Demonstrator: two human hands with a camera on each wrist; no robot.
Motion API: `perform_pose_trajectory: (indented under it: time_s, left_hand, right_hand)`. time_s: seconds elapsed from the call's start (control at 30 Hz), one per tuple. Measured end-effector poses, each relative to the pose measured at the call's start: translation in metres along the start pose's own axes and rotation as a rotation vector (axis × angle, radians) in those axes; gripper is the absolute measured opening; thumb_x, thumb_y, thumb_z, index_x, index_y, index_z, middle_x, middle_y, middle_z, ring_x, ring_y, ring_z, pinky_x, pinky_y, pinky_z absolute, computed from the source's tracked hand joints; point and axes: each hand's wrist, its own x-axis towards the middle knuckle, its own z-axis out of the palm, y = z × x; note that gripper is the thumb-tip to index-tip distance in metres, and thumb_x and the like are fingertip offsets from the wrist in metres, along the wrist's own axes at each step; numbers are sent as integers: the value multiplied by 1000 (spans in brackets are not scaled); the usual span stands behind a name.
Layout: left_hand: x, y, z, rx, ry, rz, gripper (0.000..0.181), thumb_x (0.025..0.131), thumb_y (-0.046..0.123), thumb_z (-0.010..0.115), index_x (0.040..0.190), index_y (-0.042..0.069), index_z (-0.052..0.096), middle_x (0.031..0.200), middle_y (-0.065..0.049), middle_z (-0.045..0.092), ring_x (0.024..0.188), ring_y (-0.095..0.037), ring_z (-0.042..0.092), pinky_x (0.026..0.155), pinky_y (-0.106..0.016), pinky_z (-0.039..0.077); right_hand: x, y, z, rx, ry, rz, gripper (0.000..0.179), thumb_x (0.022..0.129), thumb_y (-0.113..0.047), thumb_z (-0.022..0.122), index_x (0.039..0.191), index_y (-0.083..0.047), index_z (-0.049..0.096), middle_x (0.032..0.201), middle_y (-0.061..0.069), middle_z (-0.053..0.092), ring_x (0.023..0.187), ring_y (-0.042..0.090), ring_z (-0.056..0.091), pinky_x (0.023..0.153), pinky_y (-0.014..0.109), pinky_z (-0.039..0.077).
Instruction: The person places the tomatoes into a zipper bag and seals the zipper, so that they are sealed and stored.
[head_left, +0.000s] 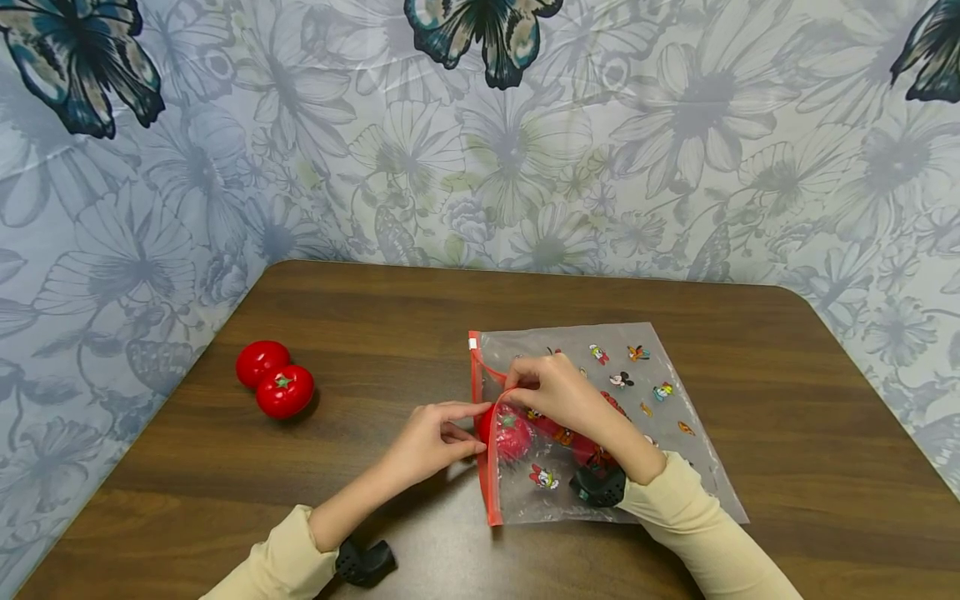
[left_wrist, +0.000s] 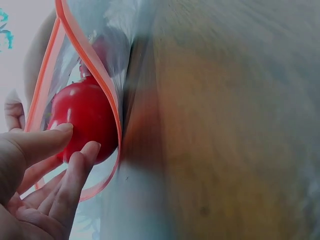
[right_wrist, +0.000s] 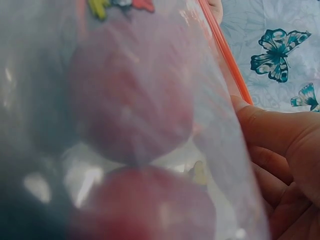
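Observation:
A clear zip bag with a red-orange zip edge and small cartoon prints lies on the table, its mouth facing left. My right hand pinches the upper lip of the mouth, holding it up. At the opening, my left hand has its thumb and fingers on a shiny red tomato, which sits just inside the rim. Through the plastic, more red tomatoes show blurred in the right wrist view; the right forearm partly hides them in the head view.
Two red tomatoes, one behind and one in front, stand touching on the left of the brown wooden table. Black wrist devices are worn on both wrists. Behind the table hangs a floral cloth with butterflies.

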Motion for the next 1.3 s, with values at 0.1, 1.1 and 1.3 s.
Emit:
perform_pose_trajectory:
  time_s: [0.1, 1.1, 1.3]
  left_hand:
    - [2, -1, 0, 0, 3, 4, 39, 79, 0, 73, 118, 1, 64, 115, -15, 62, 71, -9, 67, 57, -24, 53]
    - [11, -6, 23, -354, -177, -34, 24, 88, -10, 50, 108, -18, 59, 94, -22, 66, 80, -14, 65, 60, -22, 52]
    - [10, -6, 22, -436, -240, -102, 29, 91, -8, 47, 118, -18, 53, 108, -25, 61, 94, -25, 63, 77, -32, 52]
  right_hand:
    - [1, 0, 0, 9, -2, -4, 15, 78, -7, 76, 74, -14, 64, 71, -11, 63, 59, 2, 54, 53, 24, 47]
    - [0, 1, -2, -5, 11, 9, 16, 80, -7, 74, 73, -16, 63, 71, -11, 64, 62, 1, 57, 55, 24, 47]
    - [0, 1, -2, -5, 12, 6, 16, 80, -7, 74, 73, -16, 63, 71, -12, 64, 63, 1, 58, 56, 24, 47]
